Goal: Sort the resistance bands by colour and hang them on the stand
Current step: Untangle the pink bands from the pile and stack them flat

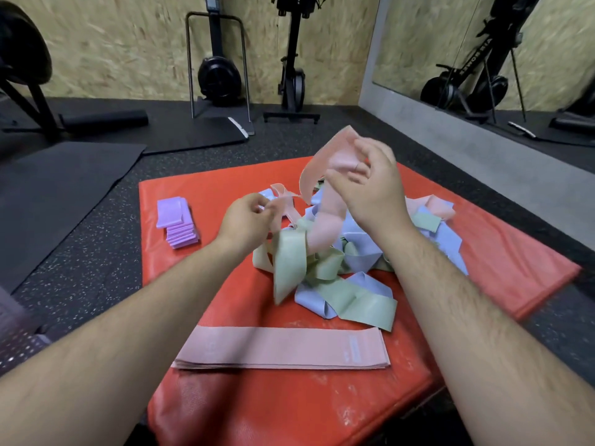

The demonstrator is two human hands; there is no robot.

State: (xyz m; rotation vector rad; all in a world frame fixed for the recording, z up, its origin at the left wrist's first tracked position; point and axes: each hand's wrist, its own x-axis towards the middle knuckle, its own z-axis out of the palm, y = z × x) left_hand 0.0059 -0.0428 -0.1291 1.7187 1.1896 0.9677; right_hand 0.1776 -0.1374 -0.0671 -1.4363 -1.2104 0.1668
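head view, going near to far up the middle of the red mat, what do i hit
flat pink stack → tangled pile of green, blue and pink bands → lifted pink band → black exercise machine at the wall

Motion-blurred: raised pink band (322, 159), part hidden behind right hand (370, 191). Fingertips of left hand (246, 218) indistinct. Lower bands of mixed pile (289, 262) buried. Label on flat pink stack (273, 349) unreadable. Near edge of red pad (289, 413) cut off.

left grip (248, 217) pinches pink band (322, 159) | right grip (370, 185) holds it above pile (328, 268)
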